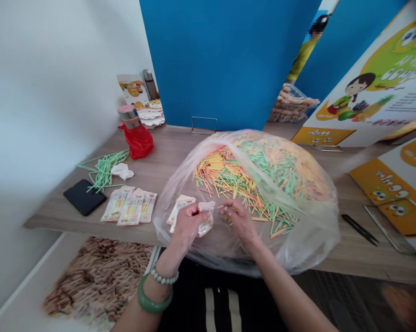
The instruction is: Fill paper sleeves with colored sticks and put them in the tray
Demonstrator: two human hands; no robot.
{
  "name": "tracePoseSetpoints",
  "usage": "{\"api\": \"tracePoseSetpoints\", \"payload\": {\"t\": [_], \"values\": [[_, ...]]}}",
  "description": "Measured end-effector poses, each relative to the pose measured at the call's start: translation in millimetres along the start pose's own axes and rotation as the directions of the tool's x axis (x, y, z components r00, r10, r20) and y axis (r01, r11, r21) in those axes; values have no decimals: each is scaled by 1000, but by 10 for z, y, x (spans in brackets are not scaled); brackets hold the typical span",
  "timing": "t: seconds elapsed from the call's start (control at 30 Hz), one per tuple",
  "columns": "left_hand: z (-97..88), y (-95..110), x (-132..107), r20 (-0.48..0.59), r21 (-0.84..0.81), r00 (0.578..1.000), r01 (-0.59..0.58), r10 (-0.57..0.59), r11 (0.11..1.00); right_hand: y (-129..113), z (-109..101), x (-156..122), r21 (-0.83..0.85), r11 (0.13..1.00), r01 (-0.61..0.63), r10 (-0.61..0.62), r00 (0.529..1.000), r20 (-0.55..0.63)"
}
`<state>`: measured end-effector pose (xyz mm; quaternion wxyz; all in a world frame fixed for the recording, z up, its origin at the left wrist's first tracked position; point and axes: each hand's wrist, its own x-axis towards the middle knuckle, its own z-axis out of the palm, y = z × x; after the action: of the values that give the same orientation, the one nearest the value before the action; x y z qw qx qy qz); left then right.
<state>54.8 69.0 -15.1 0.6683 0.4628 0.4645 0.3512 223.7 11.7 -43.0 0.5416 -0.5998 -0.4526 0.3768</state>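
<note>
A big clear plastic bag (312,230) lies open on the wooden table (166,157), full of thin coloured sticks (249,175) in yellow, green and orange. My left hand (190,223) is closed on a small clear packet (206,220) at the bag's mouth. My right hand (238,216) pinches a few sticks right beside that packet. More small packets (180,205) lie just left of my left hand. A green bangle and a bead bracelet sit on my left wrist.
Filled packets (130,207) lie in a row left of the bag, by a black phone (84,197), loose green sticks (106,168) and a red bag (138,138). Black snips (360,229) rest at right. Blue partition behind; a person stands beyond it.
</note>
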Motion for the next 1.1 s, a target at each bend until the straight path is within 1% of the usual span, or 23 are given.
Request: {"api": "tracePoseSetpoints", "payload": {"t": [0.1,0.17,0.2,0.3,0.37,0.43,0.5,0.6,0.7,0.77,0.83,0.87,0.93,1.03,1.1], "values": [[5,0,-16,52,201,994,-100,91,974,-195,-126,59,190,982,-1,19,996,-92],[13,-7,-31,85,313,989,-143,123,939,-381,-168,99,315,949,-3,38,994,-104],[18,-16,-37,91,340,989,-145,121,929,-483,-169,118,379,926,-7,47,994,-97],[37,-52,-49,122,327,990,-107,70,939,-779,-82,165,508,861,30,7,997,-71],[51,-66,-55,167,265,985,-82,38,961,-925,31,179,527,846,83,-60,996,-60],[63,-57,-65,217,203,976,-57,12,978,-994,150,176,523,844,119,-111,993,-47],[67,-22,-81,241,171,970,-23,-19,985,-981,241,157,499,855,137,-139,990,-35],[53,46,-109,222,188,973,17,-59,982,-880,284,113,405,906,126,-142,990,10],[42,84,-128,194,191,978,37,-74,981,-810,241,77,312,947,77,-110,990,90],[46,86,-130,189,163,979,50,-81,985,-809,201,67,243,969,41,-80,985,151],[55,80,-125,200,125,977,51,-75,991,-818,174,66,170,985,35,-66,982,179],[58,78,-122,211,110,975,48,-70,993,-816,168,67,148,988,41,-67,982,174],[58,79,-114,242,99,968,43,-66,994,-791,170,68,153,987,46,-66,990,129],[43,90,-112,267,102,960,56,-82,993,-716,198,60,183,983,18,-20,1000,10],[35,95,-117,262,90,961,68,-89,994,-672,225,50,194,981,10,5,997,-76]]}}
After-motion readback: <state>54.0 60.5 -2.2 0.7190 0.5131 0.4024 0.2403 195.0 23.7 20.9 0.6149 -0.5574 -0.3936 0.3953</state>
